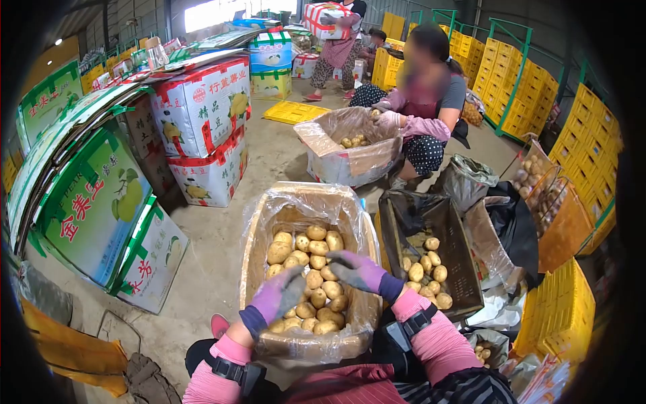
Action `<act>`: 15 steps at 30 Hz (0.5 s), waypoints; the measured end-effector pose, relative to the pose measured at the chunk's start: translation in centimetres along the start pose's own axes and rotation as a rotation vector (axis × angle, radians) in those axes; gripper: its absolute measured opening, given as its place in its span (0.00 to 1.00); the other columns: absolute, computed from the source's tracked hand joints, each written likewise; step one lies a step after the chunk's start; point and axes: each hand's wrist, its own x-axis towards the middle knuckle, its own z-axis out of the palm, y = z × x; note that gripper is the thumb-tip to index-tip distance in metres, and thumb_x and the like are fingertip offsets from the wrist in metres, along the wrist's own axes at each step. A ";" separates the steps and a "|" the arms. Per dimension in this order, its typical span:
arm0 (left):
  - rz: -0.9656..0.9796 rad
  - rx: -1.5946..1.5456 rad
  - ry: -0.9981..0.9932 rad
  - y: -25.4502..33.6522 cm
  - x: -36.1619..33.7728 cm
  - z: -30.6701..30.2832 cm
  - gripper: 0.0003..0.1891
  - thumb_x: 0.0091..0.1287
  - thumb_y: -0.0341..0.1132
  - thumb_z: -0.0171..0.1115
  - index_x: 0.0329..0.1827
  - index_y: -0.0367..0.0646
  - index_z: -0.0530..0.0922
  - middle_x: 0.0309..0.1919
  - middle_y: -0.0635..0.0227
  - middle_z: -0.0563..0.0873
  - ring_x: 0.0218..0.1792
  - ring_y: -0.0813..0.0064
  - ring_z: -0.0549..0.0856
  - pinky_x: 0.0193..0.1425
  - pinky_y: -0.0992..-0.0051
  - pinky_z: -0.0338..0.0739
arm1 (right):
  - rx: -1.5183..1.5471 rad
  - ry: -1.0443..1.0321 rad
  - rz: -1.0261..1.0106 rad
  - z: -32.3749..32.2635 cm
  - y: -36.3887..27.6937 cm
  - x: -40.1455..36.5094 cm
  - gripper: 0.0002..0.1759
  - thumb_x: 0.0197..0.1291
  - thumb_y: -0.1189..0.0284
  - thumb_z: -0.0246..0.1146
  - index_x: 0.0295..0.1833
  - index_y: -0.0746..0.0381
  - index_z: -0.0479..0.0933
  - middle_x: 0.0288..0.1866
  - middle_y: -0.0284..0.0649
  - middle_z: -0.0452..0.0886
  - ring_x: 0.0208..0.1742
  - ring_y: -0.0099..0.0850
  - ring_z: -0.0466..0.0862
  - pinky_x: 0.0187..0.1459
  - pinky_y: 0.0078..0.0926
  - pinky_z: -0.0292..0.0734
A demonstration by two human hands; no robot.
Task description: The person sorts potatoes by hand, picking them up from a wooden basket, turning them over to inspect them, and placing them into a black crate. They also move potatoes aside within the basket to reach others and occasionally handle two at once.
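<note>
Both of my hands wear purple gloves with grey, dirty fingers. My left hand (282, 295) rests over the potatoes (317, 279) at the left-middle of a plastic-lined cardboard box (363, 252), fingers stretched out. From the right side of the same box, my right hand (358, 271) reaches over the potatoes with its fingers apart. Neither hand has a potato lifted. The potatoes are pale brown and cover the visible inside of the box. Clear plastic film folds over the rim.
Right of my box stands a dark crate (464, 269) with loose potatoes (427, 269). Ahead, a co-worker (431, 101) sits at another lined box (350, 165). Printed cartons (202, 108) stack at left; yellow crates (555, 310) stand at right. Farther back, another person carries a carton (328, 20).
</note>
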 end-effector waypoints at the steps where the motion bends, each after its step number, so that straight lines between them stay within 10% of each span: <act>1: 0.008 0.135 -0.125 1.3 -0.5 0.0 0.24 0.74 0.44 0.61 0.67 0.39 0.77 0.53 0.54 0.87 0.53 0.66 0.86 0.56 0.70 0.80 | -0.053 -0.108 0.041 0.0 -0.9 -0.1 0.32 0.69 0.51 0.61 0.71 0.58 0.73 0.63 0.53 0.82 0.63 0.43 0.83 0.65 0.35 0.76; 6: 0.044 0.469 -0.493 -0.8 -0.5 1.2 0.31 0.75 0.56 0.54 0.73 0.45 0.71 0.60 0.44 0.82 0.62 0.45 0.81 0.66 0.57 0.75 | -0.377 -0.411 0.155 0.4 0.2 0.2 0.39 0.66 0.42 0.58 0.74 0.56 0.70 0.65 0.56 0.80 0.67 0.51 0.79 0.68 0.43 0.73; 15: 0.080 0.448 -0.409 -1.1 -0.2 1.5 0.30 0.74 0.55 0.56 0.71 0.44 0.73 0.58 0.44 0.84 0.59 0.46 0.83 0.63 0.58 0.77 | -0.383 -0.341 0.225 -1.7 2.0 -1.1 0.38 0.67 0.42 0.57 0.75 0.55 0.69 0.65 0.55 0.81 0.65 0.51 0.80 0.67 0.41 0.73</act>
